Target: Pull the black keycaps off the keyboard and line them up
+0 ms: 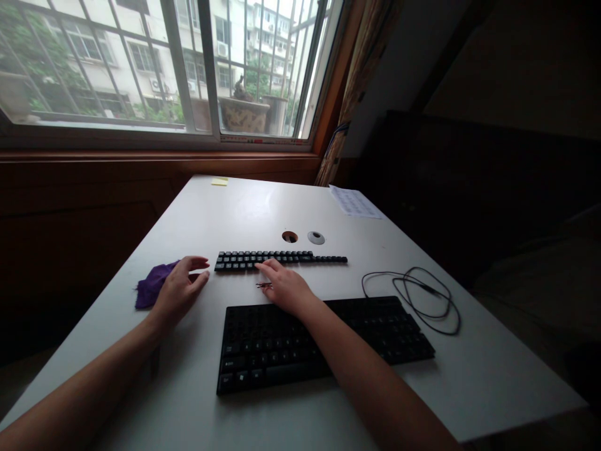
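Note:
Loose black keycaps (235, 259) stand in neat rows on the white table. My right hand (288, 289) reaches over to them, its index fingertip at the front row. A small dark tool with thin prongs (263, 285) pokes out to the left from under its fingers; its exact kind is unclear. Nearer to me lies a black keyboard (286, 374), partly hidden by my right forearm. Its upper left part shows bare key sockets, while lower keys are in place. Left of the rows, my left hand (181, 285) is open and empty, beside a crumpled purple cloth (149, 287).
The keyboard's black cable (453, 307) lies coiled at the right. Behind the keycaps are a round hole (290, 237) in the tabletop and a grey cap (316, 238). Yellow sticky notes (219, 181) and a printed sheet (355, 202) lie at the far edge, below a window.

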The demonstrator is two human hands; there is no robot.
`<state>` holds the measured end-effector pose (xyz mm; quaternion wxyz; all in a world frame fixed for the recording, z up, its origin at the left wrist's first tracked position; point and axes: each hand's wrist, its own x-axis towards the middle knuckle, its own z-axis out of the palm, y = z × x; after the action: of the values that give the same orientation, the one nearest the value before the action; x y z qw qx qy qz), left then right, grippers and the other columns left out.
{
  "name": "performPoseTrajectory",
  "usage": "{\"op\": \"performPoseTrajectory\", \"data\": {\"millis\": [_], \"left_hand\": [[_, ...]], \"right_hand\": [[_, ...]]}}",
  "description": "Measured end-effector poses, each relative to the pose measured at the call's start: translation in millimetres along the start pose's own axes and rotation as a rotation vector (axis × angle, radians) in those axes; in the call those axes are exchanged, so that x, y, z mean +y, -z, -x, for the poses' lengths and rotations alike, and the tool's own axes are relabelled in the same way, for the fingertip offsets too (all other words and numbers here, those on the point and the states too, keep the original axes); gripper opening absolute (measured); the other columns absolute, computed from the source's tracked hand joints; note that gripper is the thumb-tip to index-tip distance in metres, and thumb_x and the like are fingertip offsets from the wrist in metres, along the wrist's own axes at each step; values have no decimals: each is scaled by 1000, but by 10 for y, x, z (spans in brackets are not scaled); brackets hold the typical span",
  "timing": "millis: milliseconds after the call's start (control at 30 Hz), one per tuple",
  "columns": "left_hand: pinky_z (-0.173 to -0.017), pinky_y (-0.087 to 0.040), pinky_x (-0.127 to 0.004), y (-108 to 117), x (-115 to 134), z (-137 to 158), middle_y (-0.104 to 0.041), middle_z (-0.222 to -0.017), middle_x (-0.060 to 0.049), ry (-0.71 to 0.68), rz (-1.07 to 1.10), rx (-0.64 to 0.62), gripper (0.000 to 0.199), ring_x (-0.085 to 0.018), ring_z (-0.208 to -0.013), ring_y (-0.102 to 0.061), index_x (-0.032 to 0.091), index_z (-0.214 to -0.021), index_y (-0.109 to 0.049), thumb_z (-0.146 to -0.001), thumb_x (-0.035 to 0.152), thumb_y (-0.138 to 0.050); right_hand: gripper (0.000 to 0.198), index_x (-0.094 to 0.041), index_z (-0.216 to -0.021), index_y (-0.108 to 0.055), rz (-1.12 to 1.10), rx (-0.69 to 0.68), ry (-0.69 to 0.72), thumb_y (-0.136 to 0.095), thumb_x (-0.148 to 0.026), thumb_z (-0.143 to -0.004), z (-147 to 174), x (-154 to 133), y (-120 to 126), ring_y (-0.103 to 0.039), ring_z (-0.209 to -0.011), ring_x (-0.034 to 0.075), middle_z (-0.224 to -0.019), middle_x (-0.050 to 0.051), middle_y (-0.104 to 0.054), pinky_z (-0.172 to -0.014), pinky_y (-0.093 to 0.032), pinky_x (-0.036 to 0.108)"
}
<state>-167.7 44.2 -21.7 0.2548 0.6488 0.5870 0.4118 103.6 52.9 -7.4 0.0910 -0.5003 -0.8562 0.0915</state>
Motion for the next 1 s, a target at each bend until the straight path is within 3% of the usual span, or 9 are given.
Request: {"op": "performPoseTrajectory", "data": {"millis": [267, 367, 533, 800, 900, 1000], "left_hand": [[-87, -56, -43, -3, 30, 3, -67, -112, -11, -8, -8, 20, 37, -28, -103, -66, 17, -110, -58, -84, 42, -57], [-87, -55, -43, 0, 35, 5, -66, -112, -11, -5, -11, 16, 37, -27, -103, -66, 17, -111, -57, -84, 42, -57], [-89, -56, -42, 2, 22, 9, -66, -114, -11, -21, 9, 7, 37, -26, -101, -67, 17, -111, -59, -85, 42, -56], [-80, -59, -41, 0, 69, 45, -64, -114, -11, -94, -33, 9, 33, -26, -100, -67, 17, -110, -58, -88, 40, -52], [-73, -59, -38, -13, 75, 69, -62, -115, -11, -185, -96, 9, 30, -26, -98, -67, 19, -112, -56, -89, 38, -51], [-75, -57, -39, -34, 98, 96, -61, -114, -10, -329, -174, 20, 26, -25, -96, -65, 22, -112, -57, -89, 33, -51]], "right_hand": [[65, -27, -147, -36, -19, 15, -37, -58, -27, -86, 24, -11, 39, -62, -105, 23, -139, 7, -48, -84, -52, 34], [52, -26, -140, -46, -78, 113, -13, -56, -25, -88, 38, 6, 58, -62, -103, 21, -131, 7, -55, -85, -51, 32], [22, -21, -108, -65, -244, 349, 50, -47, -27, -97, 73, 23, 190, -62, -95, 17, -104, 5, -64, -88, -47, 28], [36, -18, -95, -66, -374, 550, 75, -37, -37, -102, 249, 125, 644, -62, -86, 17, -89, 5, -66, -82, -47, 30], [41, -19, -88, -66, -424, 593, 31, -35, -42, -102, 358, 163, 780, -61, -80, 16, -83, 4, -65, -77, -47, 30], [46, -19, -77, -62, -411, 645, -47, -35, -46, -102, 516, 214, 884, -58, -73, 15, -75, 2, -60, -73, -45, 28]]}}
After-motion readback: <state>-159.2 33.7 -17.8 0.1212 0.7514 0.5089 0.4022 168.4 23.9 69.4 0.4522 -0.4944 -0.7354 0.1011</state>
